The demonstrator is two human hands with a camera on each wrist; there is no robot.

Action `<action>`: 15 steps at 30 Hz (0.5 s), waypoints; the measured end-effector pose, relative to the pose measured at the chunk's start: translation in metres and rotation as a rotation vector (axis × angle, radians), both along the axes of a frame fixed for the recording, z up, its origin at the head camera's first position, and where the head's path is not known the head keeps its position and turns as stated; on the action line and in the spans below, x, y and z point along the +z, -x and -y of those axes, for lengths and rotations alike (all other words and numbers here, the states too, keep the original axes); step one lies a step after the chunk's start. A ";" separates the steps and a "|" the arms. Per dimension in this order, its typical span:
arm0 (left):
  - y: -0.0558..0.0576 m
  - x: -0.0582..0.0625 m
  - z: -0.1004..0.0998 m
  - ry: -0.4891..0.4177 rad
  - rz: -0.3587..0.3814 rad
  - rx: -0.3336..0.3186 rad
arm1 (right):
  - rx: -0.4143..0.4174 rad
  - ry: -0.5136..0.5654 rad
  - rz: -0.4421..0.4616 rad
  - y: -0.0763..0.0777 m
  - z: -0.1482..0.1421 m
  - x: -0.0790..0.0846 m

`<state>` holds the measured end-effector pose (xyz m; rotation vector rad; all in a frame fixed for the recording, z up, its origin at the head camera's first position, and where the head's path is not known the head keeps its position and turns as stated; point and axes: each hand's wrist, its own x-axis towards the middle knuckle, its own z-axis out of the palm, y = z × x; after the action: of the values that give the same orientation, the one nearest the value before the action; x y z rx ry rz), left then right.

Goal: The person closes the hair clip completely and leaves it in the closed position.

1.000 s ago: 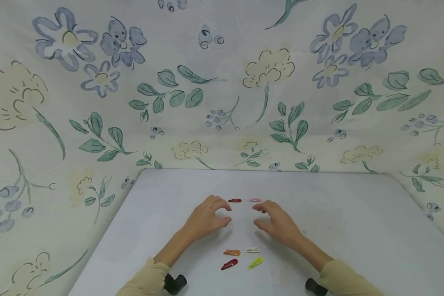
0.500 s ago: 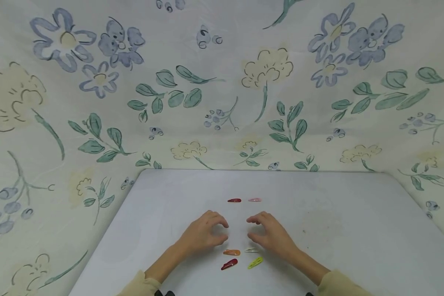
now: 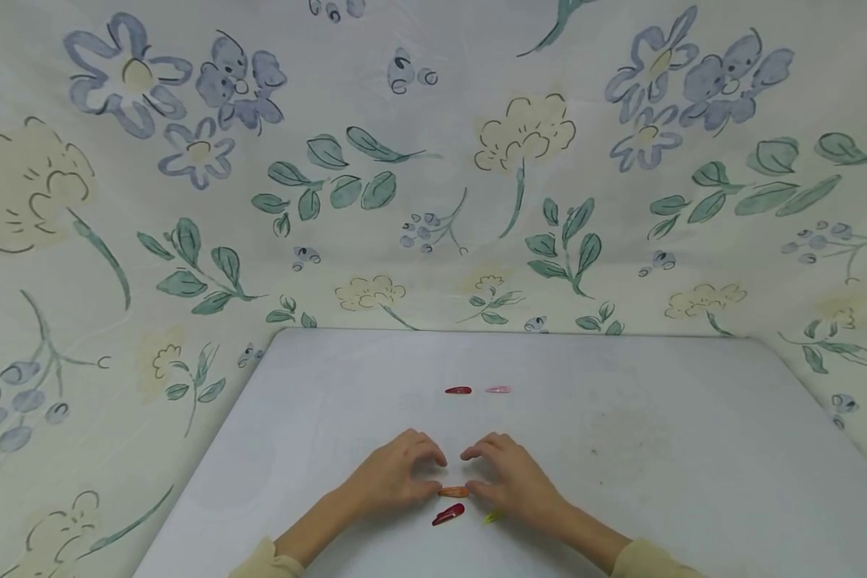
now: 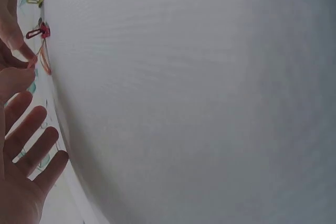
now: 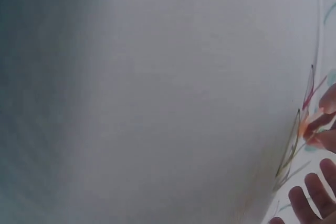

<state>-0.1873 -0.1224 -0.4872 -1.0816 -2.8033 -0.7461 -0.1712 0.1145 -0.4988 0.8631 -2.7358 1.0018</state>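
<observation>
Several small snap hair clips lie on the white tabletop. My left hand [image 3: 392, 474] and right hand [image 3: 518, 480] face each other close over it, fingers curved and each thumb apart from its index finger. Their thumb tips are right at the two ends of the orange hair clip [image 3: 453, 492], which also shows by the fingertips in the left wrist view. Just in front lies a dark red hair clip [image 3: 449, 514]. Beside it, a yellow hair clip [image 3: 492, 518] is partly covered by the right hand, which hides the white clip.
Farther back on the table [image 3: 665, 449] lie another red hair clip [image 3: 458, 390] and a pink hair clip [image 3: 498, 389]. A floral cloth [image 3: 433, 201] hangs behind the table's far edge.
Both hands have come back from the far clips toward the body and closer together, down to the orange clip. The right hand now covers the white clip. The clips keep their places.
</observation>
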 end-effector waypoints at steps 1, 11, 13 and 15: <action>-0.001 -0.001 0.000 -0.002 -0.010 -0.009 | 0.006 0.002 -0.014 -0.001 0.001 -0.001; -0.005 -0.004 0.000 0.018 -0.086 -0.082 | 0.029 -0.074 -0.056 -0.005 0.007 -0.004; -0.005 -0.004 0.000 0.029 -0.086 -0.086 | 0.032 -0.102 -0.055 -0.006 0.007 -0.004; -0.006 -0.004 0.000 0.043 -0.084 -0.087 | 0.033 -0.125 -0.050 -0.006 0.008 -0.004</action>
<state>-0.1817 -0.1225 -0.4908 -1.2191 -2.7296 -0.6337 -0.1652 0.1067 -0.5029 0.9416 -2.7745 0.8098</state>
